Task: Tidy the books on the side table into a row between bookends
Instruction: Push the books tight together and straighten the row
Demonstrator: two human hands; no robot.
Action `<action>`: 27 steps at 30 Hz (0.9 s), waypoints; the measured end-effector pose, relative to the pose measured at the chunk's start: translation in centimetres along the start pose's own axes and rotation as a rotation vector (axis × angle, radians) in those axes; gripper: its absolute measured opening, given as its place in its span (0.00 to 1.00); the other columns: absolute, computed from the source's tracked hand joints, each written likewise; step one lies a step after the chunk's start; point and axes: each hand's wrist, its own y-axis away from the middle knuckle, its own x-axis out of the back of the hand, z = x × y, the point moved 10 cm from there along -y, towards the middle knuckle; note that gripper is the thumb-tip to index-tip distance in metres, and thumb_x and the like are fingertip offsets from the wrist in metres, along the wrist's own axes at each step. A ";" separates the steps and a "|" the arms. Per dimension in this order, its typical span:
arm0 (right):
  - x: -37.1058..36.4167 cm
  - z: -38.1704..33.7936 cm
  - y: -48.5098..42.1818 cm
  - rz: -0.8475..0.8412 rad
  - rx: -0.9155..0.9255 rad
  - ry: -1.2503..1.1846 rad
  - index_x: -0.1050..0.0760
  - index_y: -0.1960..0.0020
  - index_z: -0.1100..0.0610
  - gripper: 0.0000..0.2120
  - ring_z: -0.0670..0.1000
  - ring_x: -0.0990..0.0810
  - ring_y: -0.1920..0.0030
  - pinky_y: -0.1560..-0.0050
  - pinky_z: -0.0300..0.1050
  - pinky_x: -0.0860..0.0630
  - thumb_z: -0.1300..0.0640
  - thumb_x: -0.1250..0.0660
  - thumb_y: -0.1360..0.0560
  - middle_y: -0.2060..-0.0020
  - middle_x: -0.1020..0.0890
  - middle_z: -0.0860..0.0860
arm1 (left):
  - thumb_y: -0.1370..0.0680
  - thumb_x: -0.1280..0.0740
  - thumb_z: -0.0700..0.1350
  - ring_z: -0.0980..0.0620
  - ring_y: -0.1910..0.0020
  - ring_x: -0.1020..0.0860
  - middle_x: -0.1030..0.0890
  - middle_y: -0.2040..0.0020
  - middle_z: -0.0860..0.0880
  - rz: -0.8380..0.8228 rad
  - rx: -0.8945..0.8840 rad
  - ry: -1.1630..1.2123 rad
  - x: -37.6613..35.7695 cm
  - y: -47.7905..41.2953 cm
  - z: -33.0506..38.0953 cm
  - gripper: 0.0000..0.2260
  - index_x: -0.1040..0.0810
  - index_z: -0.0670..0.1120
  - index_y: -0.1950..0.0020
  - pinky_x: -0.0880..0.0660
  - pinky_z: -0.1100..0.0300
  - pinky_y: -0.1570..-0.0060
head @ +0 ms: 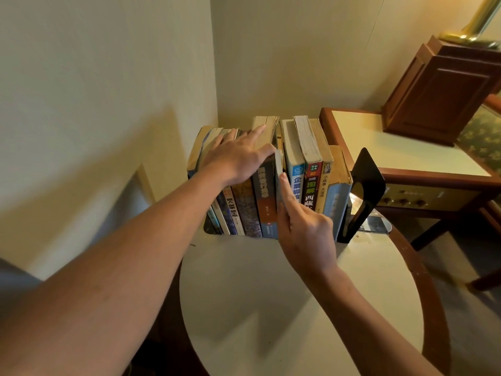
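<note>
A row of several upright books (311, 169) stands at the back of the round side table (284, 308), against the wall corner. A black metal bookend (363, 191) stands at the row's right end, touching the last pale blue book (334, 204). My left hand (235, 158) lies flat with straight fingers on the tops of the left-hand books. My right hand (303, 226) is in front of the row, its index finger pressing the spine of a thin book (278, 169) in the middle. A dark shape at the row's lower left end is hard to make out.
A square wooden table (406, 147) with a pale top stands to the right, carrying a dark wooden box (439, 96). Walls close in behind and to the left of the books. The round table's front half (298, 321) is bare.
</note>
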 end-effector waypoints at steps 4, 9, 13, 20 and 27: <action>-2.9 2.1 1.7 -0.064 -0.086 -0.023 0.36 0.23 0.63 0.27 0.57 0.13 0.54 0.60 0.58 0.15 0.56 0.37 0.19 0.49 0.14 0.61 | 0.23 0.54 0.70 0.48 0.18 0.51 0.45 0.17 0.52 -0.001 -0.001 0.019 -0.2 0.1 0.6 0.33 0.52 0.64 0.19 0.54 0.45 0.21; -4.8 4.0 3.3 -0.087 -0.183 -0.043 0.34 0.23 0.61 0.30 0.58 0.13 0.52 0.54 0.59 0.15 0.65 0.30 0.23 0.48 0.15 0.61 | 0.23 0.53 0.71 0.47 0.18 0.51 0.45 0.17 0.51 -0.002 -0.013 0.027 -0.5 -0.2 1.2 0.33 0.52 0.65 0.19 0.54 0.42 0.21; -4.4 4.1 4.0 -0.020 -0.161 -0.030 0.31 0.25 0.63 0.31 0.57 0.13 0.51 0.50 0.48 0.19 0.67 0.27 0.26 0.48 0.14 0.61 | 0.24 0.53 0.71 0.47 0.18 0.51 0.44 0.17 0.50 0.001 -0.012 0.023 -0.5 -0.3 1.1 0.33 0.53 0.65 0.19 0.54 0.42 0.21; -4.2 5.5 4.5 0.108 -0.272 -0.125 0.26 0.39 0.59 0.12 0.57 0.13 0.56 0.63 0.48 0.15 0.56 0.35 0.20 0.52 0.14 0.60 | 0.23 0.52 0.71 0.47 0.18 0.51 0.44 0.17 0.50 0.002 -0.009 0.026 -0.5 -0.3 1.0 0.33 0.52 0.65 0.19 0.53 0.42 0.21; -4.8 6.6 5.8 0.023 -0.297 -0.018 0.21 0.45 0.60 0.08 0.58 0.13 0.56 0.66 0.48 0.16 0.59 0.27 0.23 0.52 0.14 0.60 | 0.25 0.53 0.72 0.47 0.18 0.51 0.44 0.17 0.50 -0.003 -0.002 0.028 -0.5 -0.5 0.6 0.34 0.53 0.66 0.19 0.53 0.43 0.21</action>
